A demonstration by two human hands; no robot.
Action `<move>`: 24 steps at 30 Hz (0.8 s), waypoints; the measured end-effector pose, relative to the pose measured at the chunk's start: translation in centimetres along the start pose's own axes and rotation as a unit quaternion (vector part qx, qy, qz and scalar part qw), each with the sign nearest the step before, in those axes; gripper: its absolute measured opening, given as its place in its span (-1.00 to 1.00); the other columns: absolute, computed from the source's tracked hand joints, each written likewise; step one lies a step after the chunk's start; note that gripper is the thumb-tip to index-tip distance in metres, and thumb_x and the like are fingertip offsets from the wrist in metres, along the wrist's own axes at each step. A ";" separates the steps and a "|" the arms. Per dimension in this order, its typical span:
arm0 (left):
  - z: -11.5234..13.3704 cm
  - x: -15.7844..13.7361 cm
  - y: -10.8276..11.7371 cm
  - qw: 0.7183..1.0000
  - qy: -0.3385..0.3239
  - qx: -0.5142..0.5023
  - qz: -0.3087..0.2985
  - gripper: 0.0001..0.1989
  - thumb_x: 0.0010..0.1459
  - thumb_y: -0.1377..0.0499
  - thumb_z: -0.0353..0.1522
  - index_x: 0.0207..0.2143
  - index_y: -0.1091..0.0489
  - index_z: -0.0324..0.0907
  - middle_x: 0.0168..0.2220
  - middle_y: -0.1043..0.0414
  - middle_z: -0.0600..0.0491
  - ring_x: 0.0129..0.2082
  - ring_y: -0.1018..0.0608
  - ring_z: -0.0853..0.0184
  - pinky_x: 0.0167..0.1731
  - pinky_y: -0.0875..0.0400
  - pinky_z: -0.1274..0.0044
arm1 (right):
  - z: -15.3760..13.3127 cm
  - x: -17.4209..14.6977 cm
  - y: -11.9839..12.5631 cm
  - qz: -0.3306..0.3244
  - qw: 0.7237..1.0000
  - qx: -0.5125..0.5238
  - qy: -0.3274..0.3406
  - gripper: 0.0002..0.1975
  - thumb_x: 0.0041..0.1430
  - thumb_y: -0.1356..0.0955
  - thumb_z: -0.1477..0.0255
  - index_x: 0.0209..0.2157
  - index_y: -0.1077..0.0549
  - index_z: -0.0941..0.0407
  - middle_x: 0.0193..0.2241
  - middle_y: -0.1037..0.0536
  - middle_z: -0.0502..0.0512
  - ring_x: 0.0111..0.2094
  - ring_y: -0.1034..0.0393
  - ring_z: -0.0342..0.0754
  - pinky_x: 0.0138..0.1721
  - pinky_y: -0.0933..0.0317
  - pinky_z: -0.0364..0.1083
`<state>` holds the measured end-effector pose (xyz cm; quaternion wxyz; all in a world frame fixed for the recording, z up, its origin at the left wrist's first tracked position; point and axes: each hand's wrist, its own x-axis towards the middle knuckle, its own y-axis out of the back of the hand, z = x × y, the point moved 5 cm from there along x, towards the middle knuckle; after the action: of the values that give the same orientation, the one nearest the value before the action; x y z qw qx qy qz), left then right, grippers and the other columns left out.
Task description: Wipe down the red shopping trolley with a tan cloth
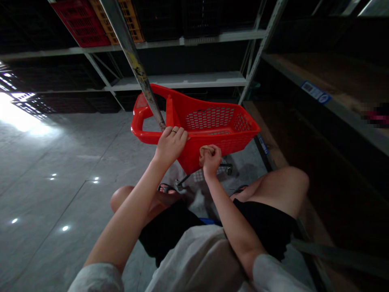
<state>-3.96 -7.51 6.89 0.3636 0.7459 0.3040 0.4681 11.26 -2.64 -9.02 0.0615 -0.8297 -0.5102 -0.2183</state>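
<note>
A red plastic shopping cart [194, 142] on small wheels stands in front of my knees, its handle end to the left. My left hand [172, 144] is closed over the near rim, a dark ring on one finger. A worn metal pole [138, 67] slants down from the top, its visible lower end right by that hand; whether the hand touches it I cannot tell. In my right hand [212, 160], a small folded tan piece, like a cloth or sponge [206, 149], is pinched close to the basket's near side wall.
Metal shelving [182, 81] runs behind the cart, with a red crate [80, 22], a yellow crate [130, 18] and dark crates on it. At right, wooden shelves carry blue-edged barcode labels [316, 92]. Grey concrete floor [60, 170] spreads at left, brightly lit at its far edge.
</note>
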 end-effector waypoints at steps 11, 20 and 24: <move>1.3 -1.5 2.7 0.995 -0.095 -0.027 0.016 -0.65 0.34 0.00 -0.51 0.10 -0.41 -0.22 0.03 -0.54 -0.13 0.06 -0.52 0.16 0.06 -0.33 0.34 | -1.8 -4.3 -1.2 -0.118 0.981 -0.008 0.151 -0.75 0.07 -0.29 0.60 -0.23 -0.46 0.04 -0.15 -0.44 0.17 -0.03 -0.34 0.10 0.10 -0.30 0.14; -3.7 -4.6 7.2 0.958 0.203 -0.095 0.178 -0.74 0.34 -0.11 -0.26 0.03 -0.35 -0.12 -0.08 -0.56 -0.07 -0.02 -0.55 0.19 0.03 -0.39 0.35 | -9.6 -2.7 0.6 -0.074 0.980 0.089 0.163 -0.73 0.15 -0.32 0.55 -0.10 -0.42 0.04 -0.07 -0.46 0.16 0.01 -0.40 0.04 0.10 -0.34 0.07; -4.3 -3.4 5.9 0.946 0.245 -0.142 0.160 -0.84 0.36 -0.05 -0.27 -0.12 -0.34 -0.13 -0.18 -0.56 -0.04 -0.18 -0.60 0.25 -0.21 -0.44 0.45 | -16.9 -1.5 -1.2 -0.146 0.950 0.101 0.257 -0.64 0.26 -0.27 0.55 0.05 -0.39 -0.03 0.08 -0.45 0.13 0.19 -0.33 -0.01 0.25 -0.23 0.05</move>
<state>-8.56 -12.41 11.44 0.3002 0.5879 0.1904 0.7266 4.61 -8.82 5.40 0.2416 -0.6511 -0.6122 -0.3781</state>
